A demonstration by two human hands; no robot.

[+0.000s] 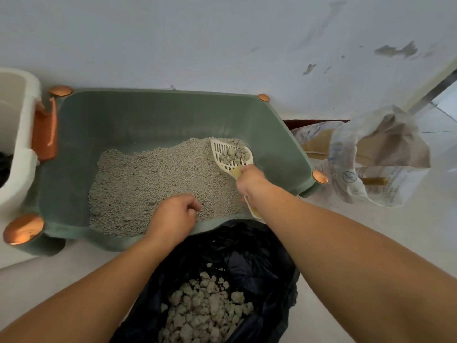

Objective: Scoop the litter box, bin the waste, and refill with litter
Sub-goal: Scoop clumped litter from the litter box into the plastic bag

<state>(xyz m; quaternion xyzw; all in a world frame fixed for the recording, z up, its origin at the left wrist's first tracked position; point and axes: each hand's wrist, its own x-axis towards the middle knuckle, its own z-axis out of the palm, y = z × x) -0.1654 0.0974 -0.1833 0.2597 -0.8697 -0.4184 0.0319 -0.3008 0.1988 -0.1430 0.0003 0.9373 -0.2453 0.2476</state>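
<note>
At the bottom centre of the frame a black bag lies open on the floor, with grey clumps heaped inside. Just above it, the left hand rests on the near rim of the green litter box, its fingers curled over the edge. To the right, the right hand grips the handle of a cream scoop, whose slotted head carries clumps above the litter. At far right a crumpled litter sack stands by the wall. A white bin sits at the left edge.
</note>
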